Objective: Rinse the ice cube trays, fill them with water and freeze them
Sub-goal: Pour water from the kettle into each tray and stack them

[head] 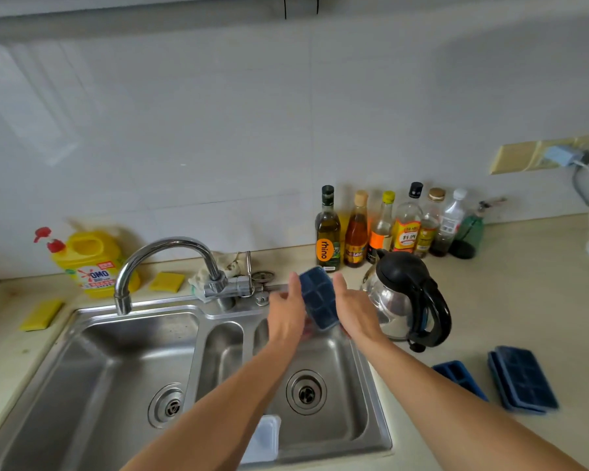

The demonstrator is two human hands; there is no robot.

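A dark blue ice cube tray (318, 297) is held upright above the right basin of the steel sink (378, 409). My left hand (286, 314) holds its left edge and my right hand (354, 311) holds its right edge, thumbs toward me. Two more blue ice cube trays lie on the counter at the right: one (524, 379) lies underside up on another blue piece, the other (459, 377) is partly hidden by my right forearm. The faucet (170, 256) points over the left basin, with no water running that I can see.
A steel and black kettle (405, 297) stands just right of my hands. Several sauce bottles (381, 229) line the wall behind it. A yellow detergent jug (92, 260) and yellow sponges (41, 314) sit left of the faucet. A white lid (264, 440) leans on the sink's front rim.
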